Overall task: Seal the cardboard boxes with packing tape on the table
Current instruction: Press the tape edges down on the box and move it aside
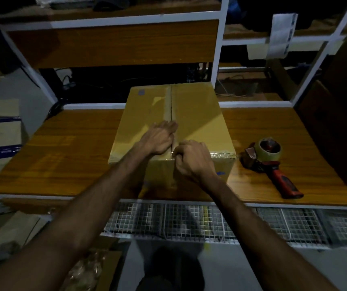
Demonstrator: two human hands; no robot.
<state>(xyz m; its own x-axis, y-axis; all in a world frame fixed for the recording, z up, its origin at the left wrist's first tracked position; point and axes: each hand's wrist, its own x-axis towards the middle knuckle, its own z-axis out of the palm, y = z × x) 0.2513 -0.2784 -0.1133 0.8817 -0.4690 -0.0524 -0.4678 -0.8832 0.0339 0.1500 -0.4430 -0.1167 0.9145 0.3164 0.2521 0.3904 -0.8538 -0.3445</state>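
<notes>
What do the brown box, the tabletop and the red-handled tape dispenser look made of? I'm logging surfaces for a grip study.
The brown cardboard box: matte cardboard, with folded flaps meeting at a centre seam and glossy clear tape along its near edge. The orange-brown tabletop: wood-grain pattern with a slight sheen, probably laminate rather than solid wood. The red-handled tape dispenser: seemingly moulded plastic handle, holding a translucent tape roll.

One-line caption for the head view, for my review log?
Left hand flat on cardboard box seam, right hand at its near edge; tape dispenser idle beside it.
</notes>
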